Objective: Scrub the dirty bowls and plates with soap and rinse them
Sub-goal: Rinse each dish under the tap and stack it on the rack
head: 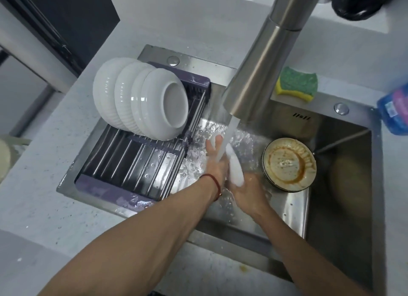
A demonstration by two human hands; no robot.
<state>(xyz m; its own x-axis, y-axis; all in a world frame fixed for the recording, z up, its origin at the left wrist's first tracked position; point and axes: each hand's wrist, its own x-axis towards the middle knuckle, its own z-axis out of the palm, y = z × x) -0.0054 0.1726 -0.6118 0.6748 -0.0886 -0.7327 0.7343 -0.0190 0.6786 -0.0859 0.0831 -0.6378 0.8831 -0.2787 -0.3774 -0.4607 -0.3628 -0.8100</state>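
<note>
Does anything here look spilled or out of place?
Mostly ordinary. One small orange-brown food splatter sits on the pale countertop at the near edge of the steel sink, matching the residue in the stacked dirty bowls.
</note>
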